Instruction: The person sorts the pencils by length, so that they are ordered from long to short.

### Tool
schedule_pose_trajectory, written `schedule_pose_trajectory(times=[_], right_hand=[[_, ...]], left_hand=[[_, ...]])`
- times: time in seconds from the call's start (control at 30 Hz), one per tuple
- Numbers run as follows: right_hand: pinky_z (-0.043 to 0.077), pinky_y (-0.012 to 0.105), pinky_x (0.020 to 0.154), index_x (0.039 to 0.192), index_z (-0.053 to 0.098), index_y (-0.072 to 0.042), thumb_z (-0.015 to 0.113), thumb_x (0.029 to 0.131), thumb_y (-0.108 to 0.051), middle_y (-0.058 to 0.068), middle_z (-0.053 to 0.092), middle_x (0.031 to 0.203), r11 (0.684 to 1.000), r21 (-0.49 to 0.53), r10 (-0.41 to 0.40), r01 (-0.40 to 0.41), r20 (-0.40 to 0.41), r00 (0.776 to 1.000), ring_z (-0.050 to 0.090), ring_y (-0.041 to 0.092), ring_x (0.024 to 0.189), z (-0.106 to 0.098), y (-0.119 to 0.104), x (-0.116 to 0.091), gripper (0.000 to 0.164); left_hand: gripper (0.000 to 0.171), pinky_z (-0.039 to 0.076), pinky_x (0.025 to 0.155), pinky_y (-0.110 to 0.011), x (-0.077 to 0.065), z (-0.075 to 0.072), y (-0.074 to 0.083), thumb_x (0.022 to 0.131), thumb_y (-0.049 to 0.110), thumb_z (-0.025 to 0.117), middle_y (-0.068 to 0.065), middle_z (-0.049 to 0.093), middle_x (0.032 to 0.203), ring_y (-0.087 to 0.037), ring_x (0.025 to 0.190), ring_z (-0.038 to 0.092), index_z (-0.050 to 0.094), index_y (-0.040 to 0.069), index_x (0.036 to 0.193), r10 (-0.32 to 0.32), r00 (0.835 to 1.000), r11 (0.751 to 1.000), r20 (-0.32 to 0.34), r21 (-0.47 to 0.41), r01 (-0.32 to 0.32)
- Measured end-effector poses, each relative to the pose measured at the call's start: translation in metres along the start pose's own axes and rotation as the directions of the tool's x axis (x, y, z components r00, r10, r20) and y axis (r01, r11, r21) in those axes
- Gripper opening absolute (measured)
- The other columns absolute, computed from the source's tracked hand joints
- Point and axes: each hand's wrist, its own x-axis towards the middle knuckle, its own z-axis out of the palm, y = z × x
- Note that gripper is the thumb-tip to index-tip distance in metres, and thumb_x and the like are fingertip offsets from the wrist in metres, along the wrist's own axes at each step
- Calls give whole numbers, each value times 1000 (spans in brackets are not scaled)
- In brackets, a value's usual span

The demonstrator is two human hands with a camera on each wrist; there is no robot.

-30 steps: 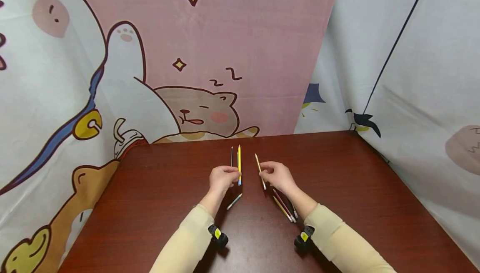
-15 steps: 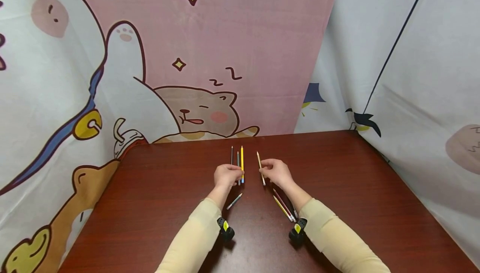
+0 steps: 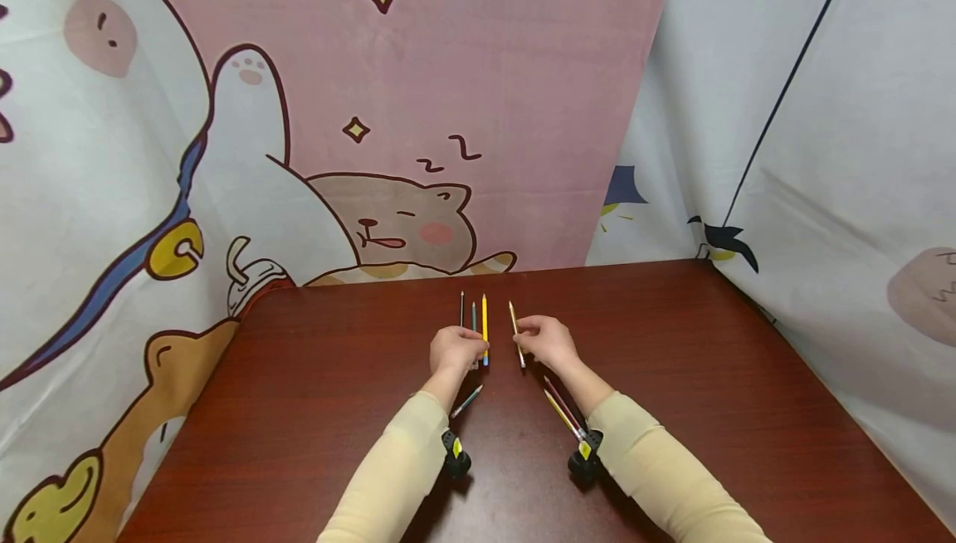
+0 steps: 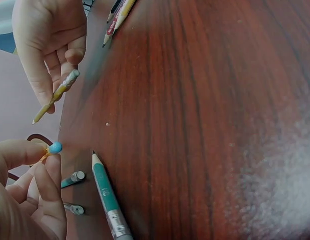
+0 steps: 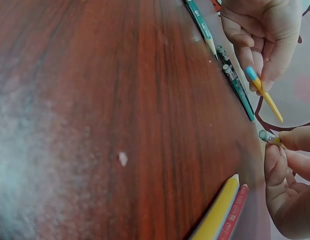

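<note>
Between thumb and fingers, my left hand pinches a yellow pencil with a blue end, its tip pointing away from me. My right hand pinches a gold-yellow pencil; the right wrist view shows its pale greenish eraser end. The two held pencils stand apart, close to upright in the head view. Just left of the yellow one, a green pencil and a dark pencil lie side by side, partly hidden behind my left hand. Another green pencil lies nearer, below that hand.
By my right wrist lie a yellow pencil and a red pencil, with a dark one beside them in the left wrist view. The brown wooden table meets a printed cloth at its back and sides.
My left hand has moved a little right with its yellow pencil, uncovering the green pencil beside it. My right hand and its pencil have shifted only slightly.
</note>
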Motion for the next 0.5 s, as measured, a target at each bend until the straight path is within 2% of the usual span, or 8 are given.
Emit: schedule_pose_trajectory(times=[0.27, 0.5], right_hand=[[47, 25, 48, 117, 69, 1, 73, 87, -10, 8, 72, 84, 1000, 5, 19, -19, 17, 1000, 60, 13, 55, 3, 1, 4, 33], [46, 24, 48, 119, 69, 0, 73, 87, -12, 7, 72, 85, 999, -4, 43, -43, 26, 999, 59, 13, 54, 5, 1, 5, 34]], left_hand=[[8, 51, 48, -25, 0, 2, 2, 77, 9, 78, -2, 67, 63, -15, 57, 64, 76, 6, 85, -10, 1000, 999, -3, -33, 10], [18, 47, 47, -23, 0, 5, 0, 77, 9, 78, -1, 69, 65, -14, 56, 64, 77, 7, 95, -8, 1000, 999, -2, -42, 8]])
